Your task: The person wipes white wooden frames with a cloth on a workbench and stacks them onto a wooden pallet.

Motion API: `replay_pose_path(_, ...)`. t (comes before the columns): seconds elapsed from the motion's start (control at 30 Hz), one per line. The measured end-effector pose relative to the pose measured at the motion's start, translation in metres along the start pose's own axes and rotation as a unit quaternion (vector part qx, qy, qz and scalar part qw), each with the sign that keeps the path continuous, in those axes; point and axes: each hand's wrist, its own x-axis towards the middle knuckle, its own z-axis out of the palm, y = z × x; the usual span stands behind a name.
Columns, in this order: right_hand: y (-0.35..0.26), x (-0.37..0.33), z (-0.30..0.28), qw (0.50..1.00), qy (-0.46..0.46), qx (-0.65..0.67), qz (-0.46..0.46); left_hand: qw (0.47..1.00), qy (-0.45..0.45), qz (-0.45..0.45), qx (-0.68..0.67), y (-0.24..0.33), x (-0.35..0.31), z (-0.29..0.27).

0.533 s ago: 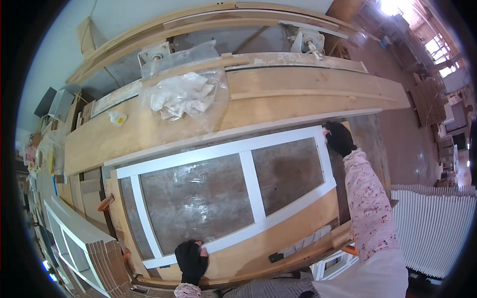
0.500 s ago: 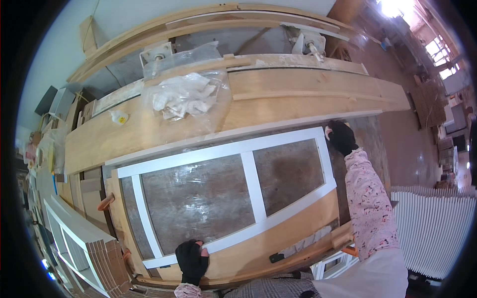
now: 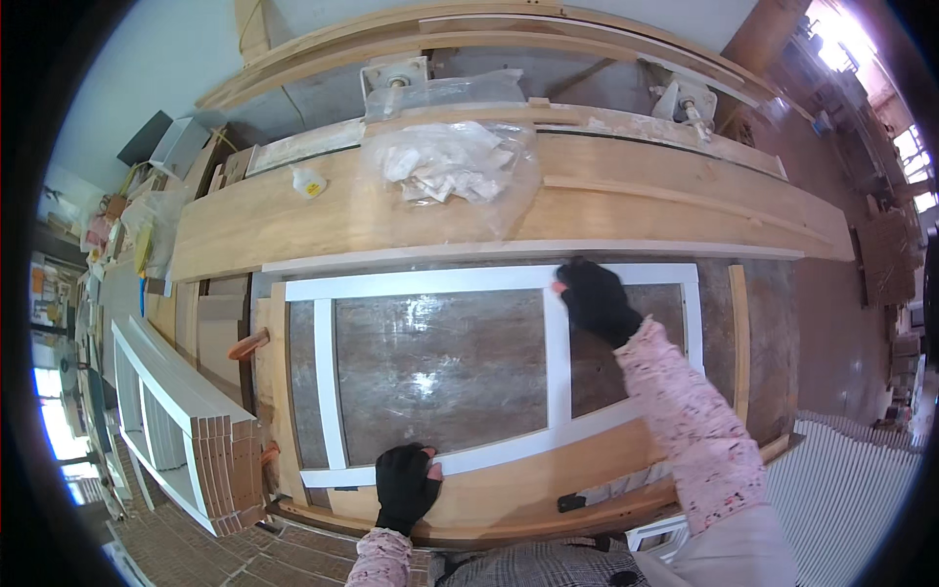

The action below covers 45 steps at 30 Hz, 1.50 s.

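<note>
Black-gloved, perhaps steadying the white frame [image 3: 430, 282] from opposite sides, with part-curled fingers of indiscernible grip on left hand [image 3: 406, 487] at the near rail [image 3: 499, 451] and right hand [image 3: 597, 304] by the crossbar [image 3: 558, 377].

Your upper-right window [image 3: 914, 168] glares | your grey worktop [image 3: 440, 367] shows bright reflections | your view bends toward black corners
</note>
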Motion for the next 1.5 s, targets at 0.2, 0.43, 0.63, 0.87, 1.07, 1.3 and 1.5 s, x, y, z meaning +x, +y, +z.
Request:
replay_pose_path(0.2,-0.011,0.016,-0.037,0.995,-0.044,-0.001,0.088,1.000,0.010,0.006,0.002,-0.009,-0.007,-0.003)
replay_pose_path(0.43,-0.002,-0.003,-0.017,0.996,-0.065,-0.031,0.045,0.999,0.003,0.014,-0.030,-0.009,0.000,-0.001)
replay_pose_path(0.63,-0.026,0.001,-0.004,0.998,-0.013,0.010,0.055,0.998,0.024,0.005,-0.049,-0.013,-0.006,-0.002)
replay_pose_path(0.87,0.000,0.008,-0.032,0.991,-0.097,-0.092,0.008,0.996,0.028,0.010,-0.080,-0.021,-0.004,-0.004)
replay_pose_path(1.07,-0.173,0.117,0.059,0.973,-0.066,0.107,-0.192,0.994,0.007,-0.007,-0.113,-0.027,-0.015,-0.008)
replay_pose_path(1.3,-0.254,0.200,0.198,0.981,-0.034,0.076,-0.173,0.987,0.005,0.004,-0.163,-0.031,-0.004,0.003)
replay_pose_path(1.5,-0.240,0.192,0.184,0.970,-0.102,0.096,-0.200,0.987,0.044,-0.015,-0.152,-0.030,-0.020,-0.001)
